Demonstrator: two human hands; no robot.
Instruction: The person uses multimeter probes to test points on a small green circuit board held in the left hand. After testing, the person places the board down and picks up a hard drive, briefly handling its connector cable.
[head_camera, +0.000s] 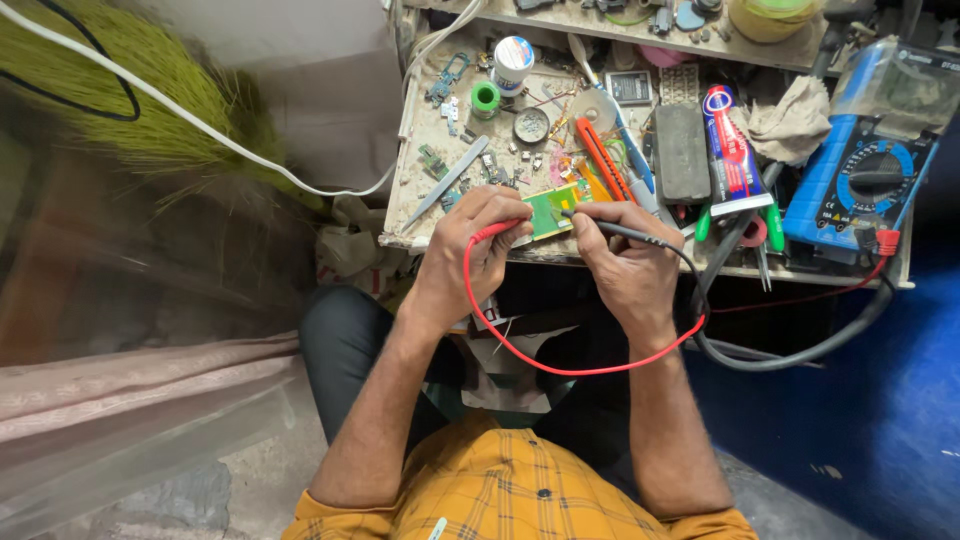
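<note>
Cluttered counter (440, 150): left hand (478, 240) grips the red probe (497, 231), right hand (622, 255) grips the black probe (625, 231), both tips on the green circuit board (552, 209).

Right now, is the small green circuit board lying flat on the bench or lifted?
Lifted: the small green circuit board sits tilted in the left hand, over the bench edge.

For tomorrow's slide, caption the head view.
Left hand and right hand press probes onto a green circuit board.
</note>
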